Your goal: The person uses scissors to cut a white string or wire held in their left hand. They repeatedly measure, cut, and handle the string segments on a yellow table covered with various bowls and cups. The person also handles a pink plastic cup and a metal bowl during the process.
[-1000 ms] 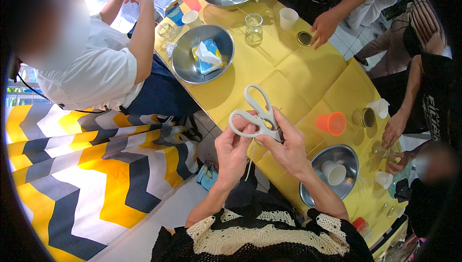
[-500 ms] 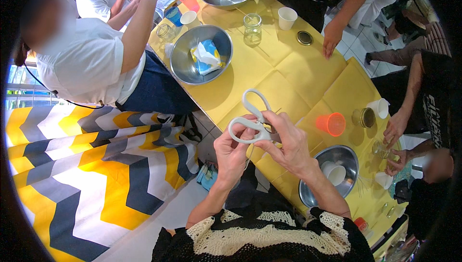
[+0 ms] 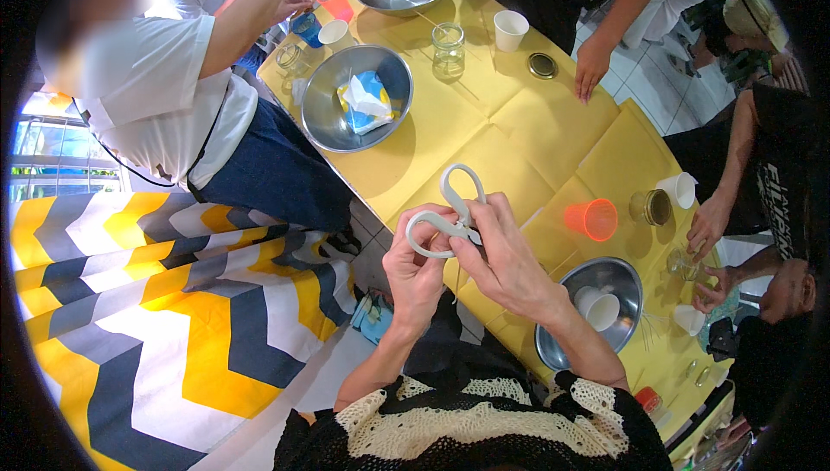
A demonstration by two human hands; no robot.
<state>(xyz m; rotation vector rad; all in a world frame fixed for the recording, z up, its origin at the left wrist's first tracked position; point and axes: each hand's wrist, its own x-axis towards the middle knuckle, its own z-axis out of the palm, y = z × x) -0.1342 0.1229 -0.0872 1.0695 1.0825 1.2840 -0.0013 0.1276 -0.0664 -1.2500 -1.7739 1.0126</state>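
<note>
Left grip point(image 3: 413, 270) and right grip point(image 3: 501, 252) are both pinched snug on the pale grey looped scissors point(image 3: 453, 228), held up over the near edge of the creased, yellow-covered counter point(image 3: 527, 155). Handle loops are spread. Blades sit behind my fingers: can't tell tip direction, or what lies between them, if anything.

Main risk: a nick. Cause would be squeezing the loops with fingertips crowded near the pivot and no sight line.

Second: fingertip hold slips. This close to the edge, scissors could land on the counter or the grey tiled floor point(image 3: 373, 248).

Next out: my right forearm runs right beside the round silver metal bowl point(image 3: 619, 276) with a white paper cup point(image 3: 596, 307) leaning inside. Dropping the elbow could catch the rim. The translucent orange plastic cup point(image 3: 591, 219) beyond looks light; a wide swing right might tip it.

Farther: clear glass jar point(image 3: 449, 54) stands upright, thin stick at its mouth. Snagging the cover could rock it, and glass breaks.

A co-worker's bare hand point(image 3: 593, 69) hangs near the flat round dark lid point(image 3: 543, 65). Well apart from me for now; both of us reaching in with blades out would be the worst case.
</note>
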